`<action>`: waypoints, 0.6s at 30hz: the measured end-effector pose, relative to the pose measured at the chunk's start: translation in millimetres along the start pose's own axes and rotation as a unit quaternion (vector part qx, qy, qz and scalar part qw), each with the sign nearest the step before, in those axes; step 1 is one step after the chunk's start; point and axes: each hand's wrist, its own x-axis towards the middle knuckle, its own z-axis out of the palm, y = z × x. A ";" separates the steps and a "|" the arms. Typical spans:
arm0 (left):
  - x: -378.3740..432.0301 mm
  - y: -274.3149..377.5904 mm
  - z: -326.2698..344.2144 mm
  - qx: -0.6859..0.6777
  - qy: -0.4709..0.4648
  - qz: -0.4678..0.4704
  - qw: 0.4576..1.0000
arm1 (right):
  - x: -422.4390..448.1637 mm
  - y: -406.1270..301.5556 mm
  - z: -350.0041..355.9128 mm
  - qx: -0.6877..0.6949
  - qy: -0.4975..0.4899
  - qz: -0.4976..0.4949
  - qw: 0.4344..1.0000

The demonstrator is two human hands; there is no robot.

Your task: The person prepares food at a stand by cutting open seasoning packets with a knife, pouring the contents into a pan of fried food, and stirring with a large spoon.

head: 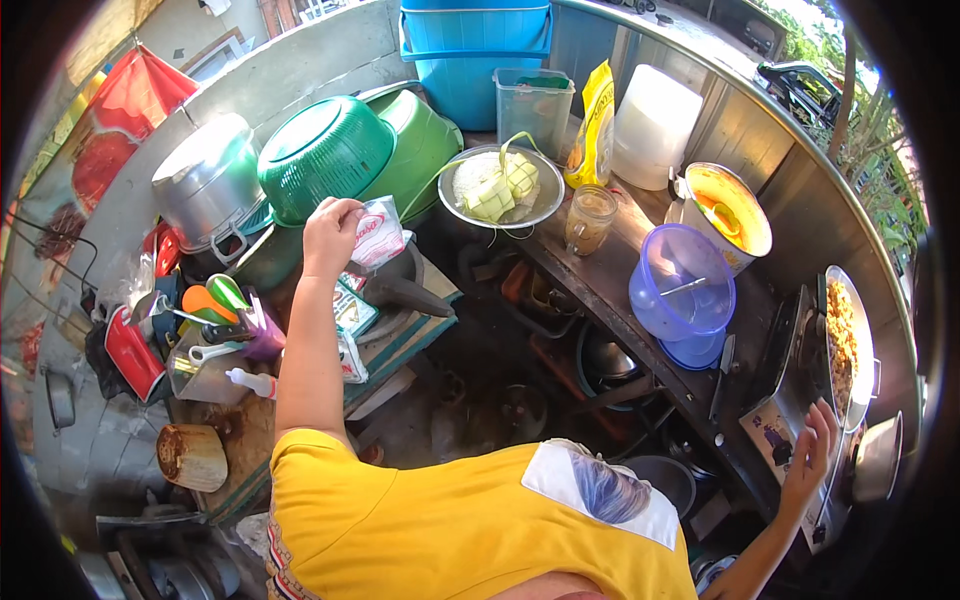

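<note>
My left hand (328, 229) is raised on the left, pinching the top of a small white plastic packet (377, 238) with red print. Under it lie a dark stone mortar (386, 330) with a pestle (412, 294) and several printed packets (355, 311). On the right, my right hand (810, 450) is beside the gas stove (766, 435), fingers apart and nothing visible in them. Just beyond that hand is a wide pan (864, 405) of crumbly orange-brown food (842, 337). Whether the fingers touch the stove or pan I cannot tell.
A metal bowl (551, 212) holds rice and woven leaf pouches (499, 191). Nearby stand a glass mug (591, 217), a purple plastic container (679, 300), a knife (722, 375) and a pot (750, 195) with orange sauce. Green basins (330, 157) and a utensil holder (206, 367) crowd the left.
</note>
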 end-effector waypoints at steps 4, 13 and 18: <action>8.0 65.8 -26.3 -0.008 -0.006 0.069 0.998 | 15.4 -51.9 82.7 0.220 -0.087 -0.002 0.972; -1.0 257.3 -30.6 -0.240 -0.190 0.175 0.936 | 7.9 -97.5 190.3 0.613 -0.405 0.087 0.673; -20.5 353.7 20.2 -0.414 -0.333 0.166 0.831 | -2.9 -74.0 156.3 0.764 -0.271 0.143 0.568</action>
